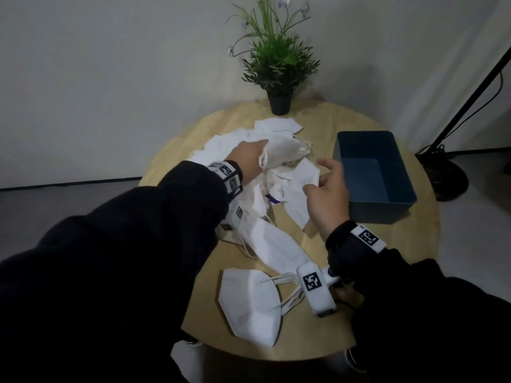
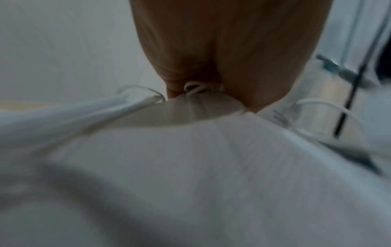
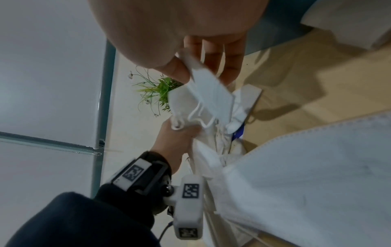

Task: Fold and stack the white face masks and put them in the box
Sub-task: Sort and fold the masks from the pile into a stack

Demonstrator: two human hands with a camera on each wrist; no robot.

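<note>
Over the far middle of the table [image 1: 177, 150], my left hand [image 1: 247, 158] bunches one mask [image 1: 282, 149], my right hand [image 1: 327, 189] pinches another mask's [image 1: 300, 186] edge, so I should separate tangled loops gently.

The left hand [image 1: 249, 158] buries its fingers in the mask pile [image 1: 265, 172], hiding its grip. The left wrist view blurs white fabric [image 2: 190, 175]. A dark sleeve [image 1: 110, 258] covers the table's [image 1: 373, 313] near left edge. The picture's right edge cuts off a black stand [image 1: 475, 87].
</note>
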